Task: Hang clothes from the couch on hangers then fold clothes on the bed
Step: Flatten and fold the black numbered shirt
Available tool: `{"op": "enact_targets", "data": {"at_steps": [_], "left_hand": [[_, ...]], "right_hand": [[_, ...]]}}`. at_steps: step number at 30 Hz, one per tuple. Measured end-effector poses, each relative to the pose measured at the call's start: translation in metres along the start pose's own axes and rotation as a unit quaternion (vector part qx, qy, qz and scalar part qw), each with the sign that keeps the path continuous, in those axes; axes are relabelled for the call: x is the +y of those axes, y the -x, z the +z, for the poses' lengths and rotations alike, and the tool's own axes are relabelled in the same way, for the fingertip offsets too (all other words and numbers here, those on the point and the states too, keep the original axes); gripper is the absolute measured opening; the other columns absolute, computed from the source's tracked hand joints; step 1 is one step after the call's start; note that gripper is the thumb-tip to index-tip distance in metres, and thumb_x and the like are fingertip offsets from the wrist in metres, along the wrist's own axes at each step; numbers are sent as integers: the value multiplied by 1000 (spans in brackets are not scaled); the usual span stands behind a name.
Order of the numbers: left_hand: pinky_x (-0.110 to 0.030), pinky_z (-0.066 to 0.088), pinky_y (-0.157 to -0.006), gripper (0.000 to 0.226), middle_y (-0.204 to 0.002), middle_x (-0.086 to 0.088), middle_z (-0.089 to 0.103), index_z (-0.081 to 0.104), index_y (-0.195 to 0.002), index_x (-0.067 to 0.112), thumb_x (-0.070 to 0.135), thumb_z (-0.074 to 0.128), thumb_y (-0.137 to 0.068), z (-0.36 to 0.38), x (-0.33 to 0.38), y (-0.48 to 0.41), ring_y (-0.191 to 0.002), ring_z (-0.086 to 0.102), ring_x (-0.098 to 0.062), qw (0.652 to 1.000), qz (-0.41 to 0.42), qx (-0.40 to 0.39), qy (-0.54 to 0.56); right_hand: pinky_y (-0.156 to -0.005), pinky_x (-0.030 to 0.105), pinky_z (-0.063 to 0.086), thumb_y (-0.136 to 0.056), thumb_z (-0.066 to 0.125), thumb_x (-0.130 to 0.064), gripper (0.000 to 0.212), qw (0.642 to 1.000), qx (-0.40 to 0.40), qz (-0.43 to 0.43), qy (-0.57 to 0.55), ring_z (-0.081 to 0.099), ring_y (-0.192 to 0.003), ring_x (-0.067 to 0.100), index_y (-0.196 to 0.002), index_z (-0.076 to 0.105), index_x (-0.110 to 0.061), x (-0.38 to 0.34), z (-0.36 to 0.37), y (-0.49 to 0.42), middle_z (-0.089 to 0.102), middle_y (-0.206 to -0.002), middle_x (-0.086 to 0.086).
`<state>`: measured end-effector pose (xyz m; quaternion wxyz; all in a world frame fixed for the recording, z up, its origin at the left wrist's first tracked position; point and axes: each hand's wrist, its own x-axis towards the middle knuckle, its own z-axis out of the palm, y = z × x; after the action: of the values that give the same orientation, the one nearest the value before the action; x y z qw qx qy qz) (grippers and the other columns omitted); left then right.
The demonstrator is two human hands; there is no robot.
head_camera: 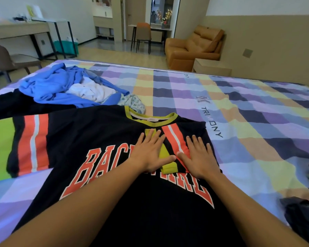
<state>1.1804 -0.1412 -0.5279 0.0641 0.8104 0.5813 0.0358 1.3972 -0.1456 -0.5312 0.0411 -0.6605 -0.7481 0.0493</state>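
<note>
Across the bed [239,111] in front of you lies the black tee [103,132], chest up, its right sleeve folded in over the chest. You can expect it to be light, limp and quick to crease, so take it at the left sleeve edge or the hem. Beyond it a blue heap [57,84] waits. Your left hand [150,154] and right hand [198,157] lie flat on it, fingers spread, gripping nothing, pressing the folded sleeve

Two hands, left [151,154] and right [198,156], flat on one black jersey [114,139]. One bed [239,113]. One blue garment [48,86], one white one [91,90]. One couch [193,49]. Two chairs, orange [143,35] and brown [5,63].
</note>
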Motion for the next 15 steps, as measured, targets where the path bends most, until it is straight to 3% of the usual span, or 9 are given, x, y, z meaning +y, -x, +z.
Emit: {"op": "enact_targets", "data": {"at_steps": [5,9,11,13,15], "left_hand": [[-51,-5,-125,88,-170,0,-7,4,-163,24,77,22,-94,-14,1,14,-155,-14,-19,1000,3,-18,23],[-47,-3,-126,74,-170,3,1,11,-162,28,65,29,-100,-21,-40,61,-156,-6,-16,999,-3,-1,35],[-47,-2,-126,74,-170,4,2,13,-162,29,67,27,-100,-24,-71,94,-156,-5,-15,999,-27,7,19],[-48,-2,-126,81,-170,2,6,16,-161,29,73,16,-94,-33,-106,130,-157,-2,-17,999,-52,11,-12],[-48,1,-126,91,-168,-3,20,32,-157,24,73,8,-85,-40,-130,148,-157,8,-21,996,-65,48,-42]], "right_hand": [[-124,46,-5,-98,16,-70,83,1000,-21,11,11,-9,-156,19,-163,-1,-22,-2,-8,2,-4,-171,2],[-124,56,-2,-103,19,-61,76,997,-32,74,-5,-7,-157,26,-163,1,-16,-27,-14,12,-3,-170,8],[-123,60,-3,-103,17,-61,78,995,-21,96,-15,-5,-156,29,-162,2,-13,-59,-15,20,-3,-170,12],[-122,61,-4,-102,16,-63,80,998,-16,64,-17,-5,-157,29,-162,2,-13,-107,-12,26,-5,-170,11],[-121,60,-1,-101,18,-65,79,999,-17,22,-22,-5,-157,28,-163,3,-16,-148,-10,28,-6,-170,10]]}}
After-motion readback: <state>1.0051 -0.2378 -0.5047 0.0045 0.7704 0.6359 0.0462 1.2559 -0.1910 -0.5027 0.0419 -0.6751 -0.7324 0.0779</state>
